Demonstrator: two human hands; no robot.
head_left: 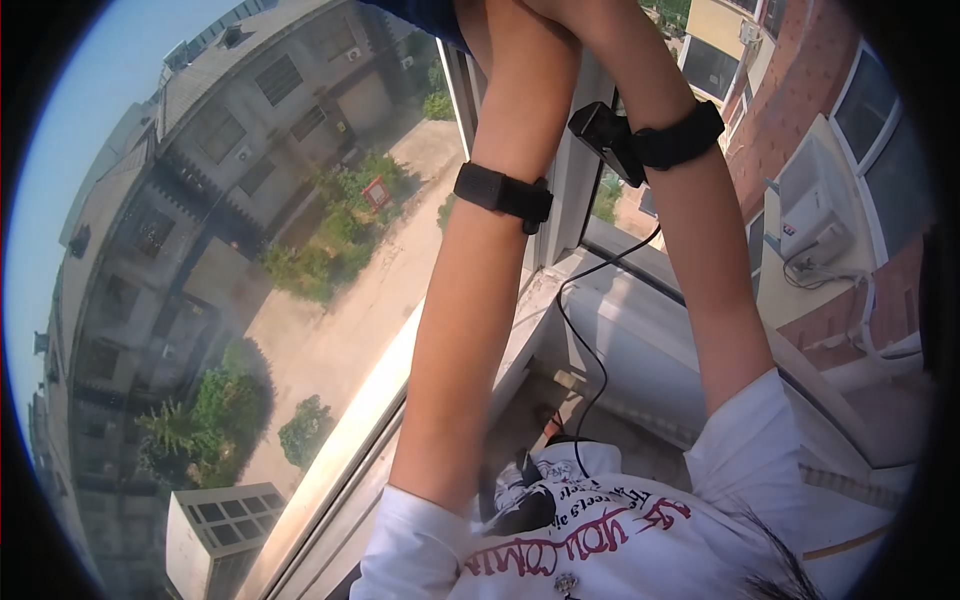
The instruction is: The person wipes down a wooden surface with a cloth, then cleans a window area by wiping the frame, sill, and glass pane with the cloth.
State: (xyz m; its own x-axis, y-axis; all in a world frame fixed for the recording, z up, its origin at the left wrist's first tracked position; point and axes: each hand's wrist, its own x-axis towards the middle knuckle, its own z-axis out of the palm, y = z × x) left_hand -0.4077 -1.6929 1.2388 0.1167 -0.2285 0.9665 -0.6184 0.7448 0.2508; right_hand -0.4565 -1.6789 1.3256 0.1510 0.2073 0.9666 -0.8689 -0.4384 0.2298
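Observation:
Both my forearms reach up past the top edge, close together there, so my left hand and my right hand are out of the picture. A black strap (502,193) is around my left forearm. Around my right forearm is another black strap (680,138) with a small black device (607,140) on it. A thin black cable (590,345) hangs down across my white printed shirt. Dark blue cloth (425,18) shows at the top, beside my left arm. What my hands hold or touch is hidden.
A window frame (565,190) stands behind my arms, with a pale sill (375,440) running down to the lower left. Outside are grey buildings, trees, a paved yard and an air-conditioner unit (225,535). Another unit (808,205) hangs on the brick wall at right.

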